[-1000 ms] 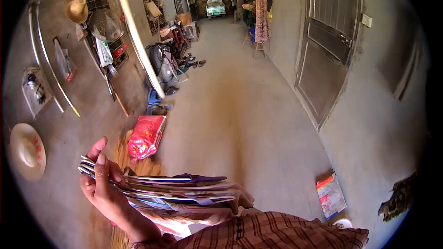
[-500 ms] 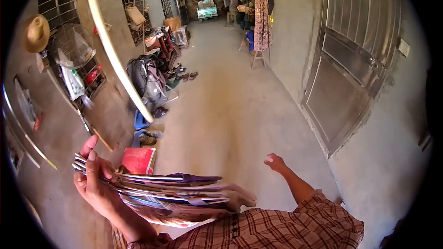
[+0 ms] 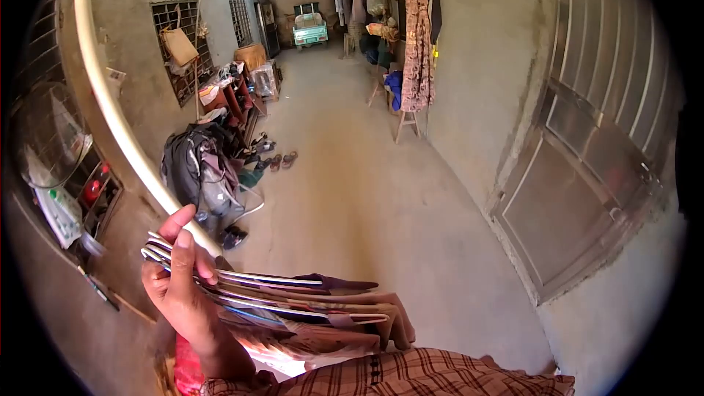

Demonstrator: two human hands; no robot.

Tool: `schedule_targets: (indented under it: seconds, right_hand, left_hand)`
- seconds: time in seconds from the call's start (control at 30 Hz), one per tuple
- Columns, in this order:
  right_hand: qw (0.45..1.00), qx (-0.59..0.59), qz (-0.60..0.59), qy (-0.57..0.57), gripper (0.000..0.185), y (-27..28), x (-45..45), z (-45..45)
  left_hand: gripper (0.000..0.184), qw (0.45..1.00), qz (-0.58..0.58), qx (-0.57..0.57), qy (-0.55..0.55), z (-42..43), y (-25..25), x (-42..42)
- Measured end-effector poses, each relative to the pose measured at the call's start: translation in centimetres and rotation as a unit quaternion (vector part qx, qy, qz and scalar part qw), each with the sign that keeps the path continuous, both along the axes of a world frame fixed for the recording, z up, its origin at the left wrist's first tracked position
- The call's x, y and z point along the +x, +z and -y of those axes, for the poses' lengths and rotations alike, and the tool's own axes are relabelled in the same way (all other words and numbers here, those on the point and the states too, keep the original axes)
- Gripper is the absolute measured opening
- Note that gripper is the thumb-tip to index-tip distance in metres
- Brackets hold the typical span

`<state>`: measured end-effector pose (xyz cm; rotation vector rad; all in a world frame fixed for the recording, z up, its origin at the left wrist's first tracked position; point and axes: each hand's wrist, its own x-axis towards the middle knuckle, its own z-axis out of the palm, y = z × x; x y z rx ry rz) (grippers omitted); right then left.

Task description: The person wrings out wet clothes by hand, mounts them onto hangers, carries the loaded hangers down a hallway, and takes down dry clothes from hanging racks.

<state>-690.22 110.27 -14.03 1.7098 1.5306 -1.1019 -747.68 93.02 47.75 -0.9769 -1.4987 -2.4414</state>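
My left hand (image 3: pixel 180 290) is raised at the lower left, its fingers closed around the hooks of several clothes hangers (image 3: pixel 282 281). Purple, brown and pinkish garments (image 3: pixel 392 319) hang from them, bunched together in front of my plaid shirt (image 3: pixel 440 372). Behind my fingers, the lower end of a long pale pole (image 3: pixel 110 110) passes close by; whether they touch I cannot tell. My right hand is out of the picture.
A concrete passage (image 3: pixel 323 198) runs ahead. Along its left side are a heap of dark bags or clothes (image 3: pixel 202 165) and shoes (image 3: pixel 282 161). A metal door (image 3: pixel 572 198) is on the right. Farther back stand hanging clothes (image 3: pixel 416 44) and a teal cart (image 3: pixel 310 29).
The passage's objects appear nearer as I have moved forward. My left hand and the hangers have shifted right in view. My right hand has dropped out of sight.
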Motion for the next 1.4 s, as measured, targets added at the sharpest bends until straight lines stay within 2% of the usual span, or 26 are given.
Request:
schedule_targets:
  seconds: [0.13,0.27,0.4,0.43,0.47,0.5,0.53,0.6,0.7,0.73,0.77,0.83,0.87,0.9,0.97,1.0,1.2,1.4]
  right_hand:
    - [0.997,-0.033,0.006,-0.065,0.029,-0.8,-6.1,-10.4]
    - [0.996,-0.033,-0.031,-0.079,0.028,0.3,-17.3,-24.2]
    - [0.984,0.022,-0.152,-0.096,0.028,0.2,-33.9,-43.9]
    - [0.973,0.049,-0.2,-0.103,0.028,1.9,-39.2,-48.6]
    - [0.967,0.1,-0.233,-0.01,0.021,3.9,-43.7,-53.4]
    - [0.963,0.128,-0.237,-0.02,0.022,7.5,-49.2,-57.0]
    - [0.924,0.221,-0.274,0.147,0.021,2.8,-52.9,-63.0]
    - [0.823,0.36,-0.229,0.375,0.019,5.4,-62.0,-69.1]
    - [0.871,0.299,-0.305,0.244,0.025,6.3,-73.0,-74.5]
    - [0.874,0.291,-0.313,0.231,0.025,6.2,-75.6,-75.1]
    - [0.877,0.286,-0.317,0.221,0.025,5.1,-77.3,-75.8]
    - [0.91,0.193,-0.259,0.257,0.027,1.5,-79.1,-77.7]
    - [0.917,0.169,-0.22,0.286,0.027,1.8,-79.4,-77.8]
    - [0.963,0.031,-0.215,0.158,0.023,2.5,-79.0,-78.3]
    - [0.981,-0.041,-0.188,0.003,0.028,2.4,-78.0,-79.5]
    - [0.985,-0.071,-0.149,0.046,0.033,2.7,-77.7,-81.0]
    - [0.994,-0.083,-0.051,-0.056,0.027,-0.9,-80.1,-93.0]
    - [0.992,-0.042,-0.065,-0.102,0.022,-1.5,-93.1,-115.8]
  left_hand:
    - [0.025,1.0,-0.002,-0.022,0.008,-11.6,-2.2,-7.1]
    - [0.025,0.999,0.02,-0.029,0.009,-22.9,-0.8,-15.3]
    - [0.026,1.0,0.011,0.012,0.026,-32.3,0.8,-23.5]
    - [0.027,0.999,0.011,0.012,0.031,-34.6,0.9,-25.4]
    - [0.027,0.999,0.013,0.019,0.027,-36.9,0.8,-27.4]
    - [0.027,0.999,0.014,0.024,0.018,-39.2,0.5,-29.4]
    - [0.027,0.999,0.013,0.031,0.008,-41.5,0.0,-31.6]
    - [0.027,0.999,0.012,0.034,-0.003,-46.5,-1.1,-36.1]
    - [0.027,0.999,0.035,0.027,-0.008,-54.2,-2.5,-42.8]
    - [0.027,0.999,0.028,0.021,-0.01,-56.7,-2.8,-45.5]
    - [0.026,0.999,0.026,0.018,-0.039,-58.9,-3.1,-48.8]
    - [0.026,0.997,0.041,0.035,-0.053,-63.9,-2.6,-53.2]
    - [0.026,0.997,0.045,0.046,-0.033,-66.6,-2.3,-55.4]
    - [0.026,0.998,0.039,0.042,-0.036,-69.3,-1.9,-57.7]
    - [0.025,0.997,0.042,0.027,-0.052,-74.8,-1.5,-62.2]
    - [0.025,0.998,0.034,0.019,-0.051,-77.7,-1.7,-64.7]
    - [0.027,0.999,0.018,0.006,-0.033,-94.6,-4.5,-77.6]
    - [0.028,1.0,0.011,-0.01,0.003,-110.9,-4.2,-89.3]
